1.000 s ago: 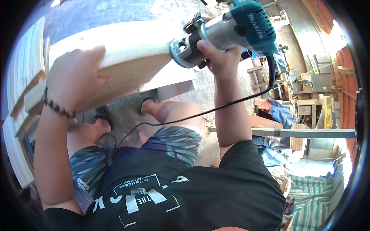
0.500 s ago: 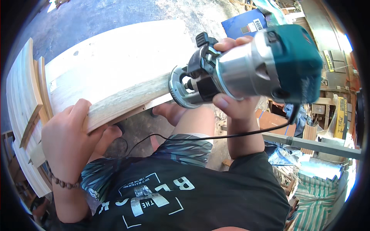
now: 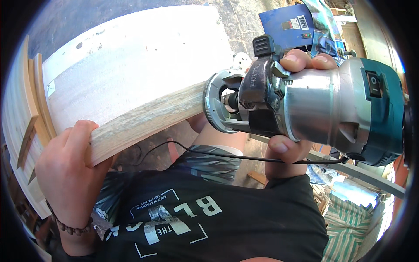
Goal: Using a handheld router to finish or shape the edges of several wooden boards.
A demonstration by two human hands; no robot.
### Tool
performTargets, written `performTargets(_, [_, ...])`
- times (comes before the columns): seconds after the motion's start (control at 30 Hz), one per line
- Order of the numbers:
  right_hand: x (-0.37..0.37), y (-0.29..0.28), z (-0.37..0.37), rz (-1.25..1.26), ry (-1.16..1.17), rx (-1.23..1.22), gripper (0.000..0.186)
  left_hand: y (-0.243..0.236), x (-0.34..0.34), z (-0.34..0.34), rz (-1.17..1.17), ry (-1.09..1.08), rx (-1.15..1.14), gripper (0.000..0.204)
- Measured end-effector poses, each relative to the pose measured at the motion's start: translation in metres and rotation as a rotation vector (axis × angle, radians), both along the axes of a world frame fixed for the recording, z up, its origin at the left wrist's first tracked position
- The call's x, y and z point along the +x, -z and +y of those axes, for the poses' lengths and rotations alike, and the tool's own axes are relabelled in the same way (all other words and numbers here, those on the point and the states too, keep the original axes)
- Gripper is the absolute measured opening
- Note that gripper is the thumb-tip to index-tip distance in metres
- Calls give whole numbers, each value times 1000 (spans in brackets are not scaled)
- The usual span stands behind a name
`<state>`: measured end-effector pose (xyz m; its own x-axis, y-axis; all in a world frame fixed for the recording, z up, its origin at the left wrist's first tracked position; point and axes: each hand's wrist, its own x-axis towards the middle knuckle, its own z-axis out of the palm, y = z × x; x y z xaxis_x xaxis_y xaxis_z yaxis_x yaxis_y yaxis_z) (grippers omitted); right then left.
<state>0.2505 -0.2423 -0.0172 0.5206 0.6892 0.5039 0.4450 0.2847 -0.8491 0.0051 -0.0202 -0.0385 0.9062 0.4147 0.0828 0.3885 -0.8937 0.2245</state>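
Observation:
My right hand (image 3: 290, 148) is wrapped round the metal body of a trim router (image 3: 312, 100) with a teal motor cap. The tool lies on its side, and its round base (image 3: 209, 102) is at the right end of a pale wooden board (image 3: 150, 115); whether the bit touches the wood I cannot tell. My left hand (image 3: 67, 159) grips the board's near left end, thumb hidden underneath. A black power cord (image 3: 244, 157) runs from the router leftward across my lap. Beneath the board lies a white work surface (image 3: 139, 52).
Several long wooden boards (image 3: 17, 122) are stacked at the left. A blue case (image 3: 286, 26) stands on the concrete floor at the far right. A grey metal bar (image 3: 358, 174) crosses the right side, above a green-and-white striped cloth (image 3: 349, 231).
The router has shifted right and down in the picture and turned, so its switch now shows. The board's right end has moved with it. My left hand keeps its grip, slightly lower.

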Motion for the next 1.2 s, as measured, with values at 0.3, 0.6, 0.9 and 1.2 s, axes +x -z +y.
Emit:
performTargets(0.3, [-2,2,-1,-10,-3,-12,107,0,2,0,15,14,22,43])
performTargets(0.6, [0,2,2,-31,-1,-37,108,1,2,2,15,19,0,44])
performTargets(0.9, [6,4,7,-46,-13,-64,109,0,0,1,6,19,-6,47])
performTargets(1.2, [18,1,8,-171,21,-137,117,-1,1,0,23,17,8,45])
